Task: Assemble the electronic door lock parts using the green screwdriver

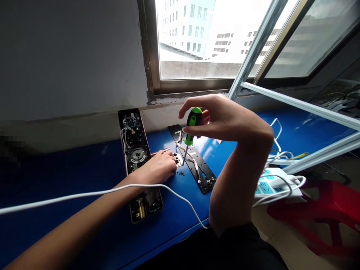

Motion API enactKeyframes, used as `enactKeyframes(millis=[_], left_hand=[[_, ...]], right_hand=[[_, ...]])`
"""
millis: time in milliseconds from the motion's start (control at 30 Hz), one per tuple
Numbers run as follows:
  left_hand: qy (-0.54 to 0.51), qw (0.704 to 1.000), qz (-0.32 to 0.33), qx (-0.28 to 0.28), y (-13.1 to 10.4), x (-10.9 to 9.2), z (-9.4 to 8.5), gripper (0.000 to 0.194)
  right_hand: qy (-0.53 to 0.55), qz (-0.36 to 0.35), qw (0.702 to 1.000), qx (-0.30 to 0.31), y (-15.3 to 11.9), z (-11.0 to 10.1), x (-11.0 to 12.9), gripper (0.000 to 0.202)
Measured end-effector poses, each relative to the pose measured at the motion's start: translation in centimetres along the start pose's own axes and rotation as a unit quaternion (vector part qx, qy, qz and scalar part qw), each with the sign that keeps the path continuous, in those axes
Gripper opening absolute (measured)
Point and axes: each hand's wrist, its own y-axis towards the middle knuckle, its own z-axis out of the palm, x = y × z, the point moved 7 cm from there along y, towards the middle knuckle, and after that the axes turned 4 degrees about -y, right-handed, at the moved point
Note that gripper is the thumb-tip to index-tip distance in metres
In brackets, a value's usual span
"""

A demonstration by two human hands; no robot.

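Note:
My right hand [216, 116] grips a green and black screwdriver [194, 120] from above, its shaft slanting down to the edge of a small metal plate [179, 160]. The fingers of my left hand [161, 165] are curled and closed at the left side of that plate, hiding part of it. Several small dark screws [180, 173] lie on the table just below the plate. To the right of it is a long black perforated panel [201, 165] with a white wire bundle [194, 159] across it. Under my left forearm, an open black device housing [132, 138] shows wires and a round part.
The blue table [180, 204] runs along the wall beneath a window. A white cable [112, 190] crosses above my left forearm. At the right are a metal frame [303, 105], a white power strip [277, 187] with tangled cables, and a red stool [320, 210].

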Motion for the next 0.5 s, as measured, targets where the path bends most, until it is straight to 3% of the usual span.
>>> enactKeyframes(millis=[233, 500], left_hand=[[0.015, 0.999, 0.021, 0.023, 0.16, -0.89, 0.03, 0.01], [0.017, 0.999, 0.041, 0.027, 0.38, -0.43, 0.8, 0.012]], right_hand=[[0.027, 0.002, 1.0, 0.004, -0.49, -0.16, -0.13, 0.027], [0.016, 0.001, 1.0, -0.013, -0.23, -0.14, -0.31, 0.024]])
